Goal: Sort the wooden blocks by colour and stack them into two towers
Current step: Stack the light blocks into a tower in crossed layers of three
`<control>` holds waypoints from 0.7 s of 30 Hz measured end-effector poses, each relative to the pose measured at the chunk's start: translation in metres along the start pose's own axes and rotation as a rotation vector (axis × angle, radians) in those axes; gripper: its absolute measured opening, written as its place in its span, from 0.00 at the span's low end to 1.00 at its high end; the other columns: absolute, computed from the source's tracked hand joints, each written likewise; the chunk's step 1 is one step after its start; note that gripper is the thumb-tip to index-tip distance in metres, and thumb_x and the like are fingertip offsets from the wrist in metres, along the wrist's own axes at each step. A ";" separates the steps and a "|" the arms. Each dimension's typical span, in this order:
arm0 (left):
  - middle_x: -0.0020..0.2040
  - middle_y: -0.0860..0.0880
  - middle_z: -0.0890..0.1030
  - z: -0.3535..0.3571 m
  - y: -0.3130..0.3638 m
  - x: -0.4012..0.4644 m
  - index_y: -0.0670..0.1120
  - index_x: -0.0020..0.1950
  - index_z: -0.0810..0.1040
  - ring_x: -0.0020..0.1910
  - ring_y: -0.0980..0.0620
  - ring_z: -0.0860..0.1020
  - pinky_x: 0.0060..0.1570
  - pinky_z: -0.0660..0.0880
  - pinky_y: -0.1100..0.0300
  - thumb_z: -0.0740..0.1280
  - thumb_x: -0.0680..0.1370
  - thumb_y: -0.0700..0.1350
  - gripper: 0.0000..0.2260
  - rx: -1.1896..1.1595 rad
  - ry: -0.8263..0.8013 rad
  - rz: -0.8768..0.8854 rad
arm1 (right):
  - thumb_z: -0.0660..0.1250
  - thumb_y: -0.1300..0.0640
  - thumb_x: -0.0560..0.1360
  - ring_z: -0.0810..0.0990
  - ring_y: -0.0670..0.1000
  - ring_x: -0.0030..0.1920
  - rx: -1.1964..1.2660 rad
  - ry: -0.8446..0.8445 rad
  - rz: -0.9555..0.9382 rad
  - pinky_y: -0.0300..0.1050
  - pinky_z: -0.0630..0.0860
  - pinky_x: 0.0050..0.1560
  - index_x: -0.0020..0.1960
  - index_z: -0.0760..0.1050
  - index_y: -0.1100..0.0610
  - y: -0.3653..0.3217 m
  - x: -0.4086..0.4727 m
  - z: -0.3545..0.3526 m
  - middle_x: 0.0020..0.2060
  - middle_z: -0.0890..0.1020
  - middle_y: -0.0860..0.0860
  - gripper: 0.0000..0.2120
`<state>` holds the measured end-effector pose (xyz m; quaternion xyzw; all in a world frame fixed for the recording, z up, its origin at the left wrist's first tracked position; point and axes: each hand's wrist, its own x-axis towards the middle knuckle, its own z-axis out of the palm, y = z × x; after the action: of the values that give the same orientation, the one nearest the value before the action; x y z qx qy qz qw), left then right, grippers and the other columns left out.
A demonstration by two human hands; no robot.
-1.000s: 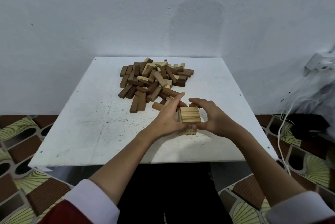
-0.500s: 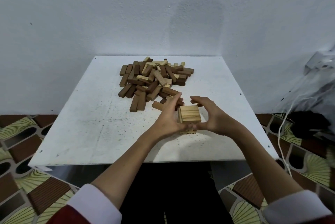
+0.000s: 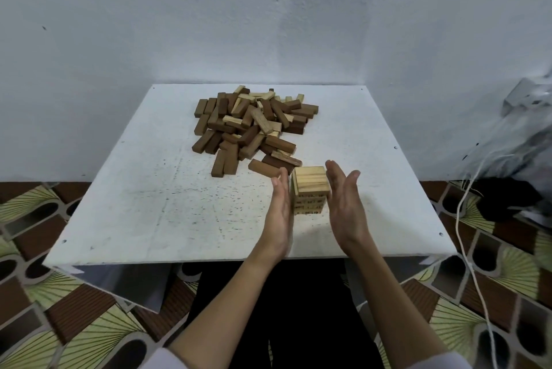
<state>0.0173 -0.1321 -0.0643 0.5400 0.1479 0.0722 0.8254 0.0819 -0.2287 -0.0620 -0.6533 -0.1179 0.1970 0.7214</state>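
A short tower of pale blocks (image 3: 310, 189) stands right of centre on the white counter (image 3: 149, 204), its lower layers partly hidden by the flat left hand (image 3: 280, 207) against its side. The right hand (image 3: 343, 204) stands flat, fingers straight, just beside the other side; whether it touches is unclear. The mixed heap of blocks (image 3: 254, 126) lies above centre, buried pieces hard to count.

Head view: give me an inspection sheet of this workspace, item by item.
Surface: white table, speckled with dark marks.
Job's things: light tower, several layers, near the front edge; mixed block pile of dark and light blocks behind it; no dark tower seen.
Clutter: nothing seen on the table.
Hands: left hand flat against the tower's left side; right hand open, just off its right side.
Cables: white cable on the floor, right.
Surroundings: white wall, patterned floor, dark bundle.
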 end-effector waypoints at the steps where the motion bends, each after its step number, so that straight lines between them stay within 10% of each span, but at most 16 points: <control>1: 0.77 0.55 0.58 0.001 -0.001 0.000 0.54 0.78 0.51 0.75 0.57 0.57 0.75 0.51 0.55 0.46 0.72 0.66 0.36 0.009 -0.002 -0.002 | 0.40 0.35 0.77 0.56 0.43 0.74 -0.003 -0.007 0.009 0.43 0.50 0.74 0.76 0.55 0.50 0.001 0.000 -0.001 0.75 0.59 0.44 0.33; 13: 0.77 0.54 0.56 0.010 -0.002 -0.001 0.51 0.78 0.47 0.69 0.62 0.58 0.63 0.59 0.72 0.36 0.81 0.56 0.26 0.098 0.026 0.040 | 0.39 0.33 0.74 0.56 0.44 0.74 -0.010 -0.084 0.074 0.47 0.48 0.76 0.76 0.53 0.47 0.003 -0.002 0.002 0.75 0.59 0.45 0.35; 19: 0.77 0.52 0.55 0.013 0.002 -0.004 0.50 0.78 0.47 0.69 0.63 0.58 0.51 0.64 0.83 0.36 0.82 0.54 0.24 0.122 0.013 0.047 | 0.41 0.39 0.80 0.57 0.35 0.66 -0.135 -0.048 0.091 0.24 0.53 0.60 0.75 0.53 0.46 0.000 -0.006 0.002 0.67 0.59 0.37 0.26; 21: 0.77 0.52 0.55 0.014 0.004 -0.005 0.50 0.78 0.47 0.69 0.62 0.58 0.51 0.63 0.84 0.36 0.82 0.53 0.24 0.123 0.014 0.052 | 0.41 0.31 0.75 0.55 0.38 0.70 -0.099 -0.093 0.070 0.34 0.50 0.70 0.76 0.53 0.45 0.000 -0.007 0.003 0.72 0.57 0.39 0.33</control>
<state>0.0175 -0.1441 -0.0546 0.5926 0.1437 0.0879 0.7876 0.0741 -0.2297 -0.0615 -0.6822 -0.1381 0.2459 0.6745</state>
